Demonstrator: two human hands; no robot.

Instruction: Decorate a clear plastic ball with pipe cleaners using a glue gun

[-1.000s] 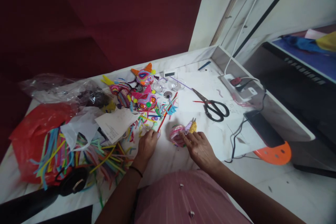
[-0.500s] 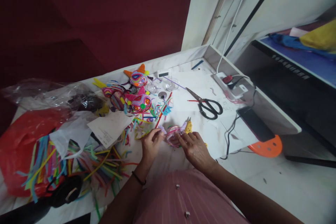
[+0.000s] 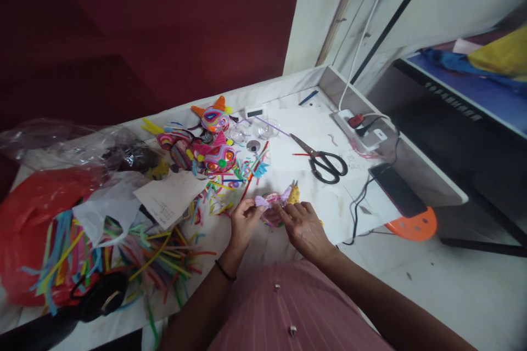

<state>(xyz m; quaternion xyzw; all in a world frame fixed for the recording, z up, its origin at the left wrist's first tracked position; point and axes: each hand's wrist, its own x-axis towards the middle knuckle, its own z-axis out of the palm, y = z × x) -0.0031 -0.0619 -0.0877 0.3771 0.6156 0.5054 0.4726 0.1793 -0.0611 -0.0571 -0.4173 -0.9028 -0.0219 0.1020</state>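
A round animal head of coiled pink and red pipe cleaners point(image 3: 272, 222) with lilac ears lies on the table in front of me. My left hand point(image 3: 242, 225) pinches its left lilac ear point(image 3: 261, 201) between thumb and fingers. From the other side, my right hand point(image 3: 308, 230) bends over the head, thumb and index finger pressed on its upper face; the remaining fingers are curled. Just beyond that hand lies a yellow tool point(image 3: 293, 194) with two grey tips, mostly covered. Black-handled scissors point(image 3: 327, 167) lie open further back on white paper.
Finished animal heads point(image 3: 218, 158) and cut pipe-cleaner scraps point(image 3: 224, 186) lie at back left. Loose pipe cleaners point(image 3: 156, 255) spill from a red bag point(image 3: 24, 230). A power strip point(image 3: 358, 130) and phone point(image 3: 398, 192) are at right. A black stand point(image 3: 102, 299) reaches in at lower left.
My left hand has moved slightly right and closed on the left lilac ear, which now shows more fully. My right index finger has shifted further left onto the head.
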